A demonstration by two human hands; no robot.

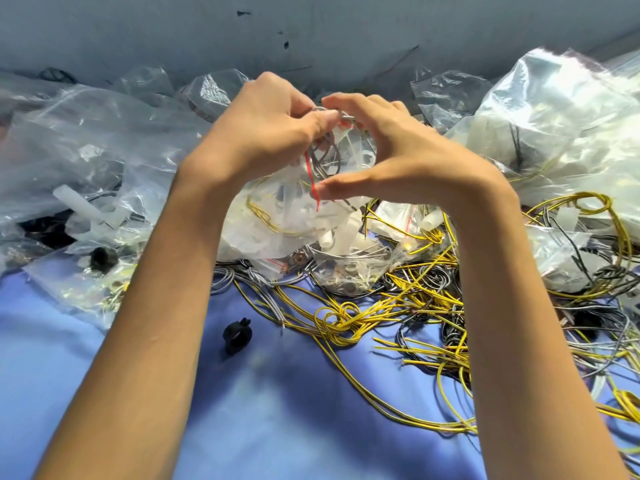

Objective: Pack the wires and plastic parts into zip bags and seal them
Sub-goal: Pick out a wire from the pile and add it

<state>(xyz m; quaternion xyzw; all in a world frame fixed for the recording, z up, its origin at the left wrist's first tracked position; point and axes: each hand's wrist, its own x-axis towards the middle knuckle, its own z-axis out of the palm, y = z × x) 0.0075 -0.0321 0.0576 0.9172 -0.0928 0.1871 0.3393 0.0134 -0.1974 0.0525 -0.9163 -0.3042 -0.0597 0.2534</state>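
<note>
Both my hands are raised over the pile, working one small clear zip bag (349, 150) with a red seal line. My left hand (266, 133) grips its left side with curled fingers. My right hand (388, 150) pinches the bag's top with its fingers, and its thumb presses the red line lower down. A coil of grey wire (325, 155) shows inside the bag between my hands. Loose yellow and black wires (398, 306) lie tangled on the blue cloth (277, 410) at the right. White plastic tubes (79, 206) lie among bags at the left.
Heaps of clear zip bags (86, 140) cover the left and back, with a big full bag (561, 126) at the right. A black plastic clamp (237, 336) lies alone on the cloth. A grey wall (311, 29) stands behind.
</note>
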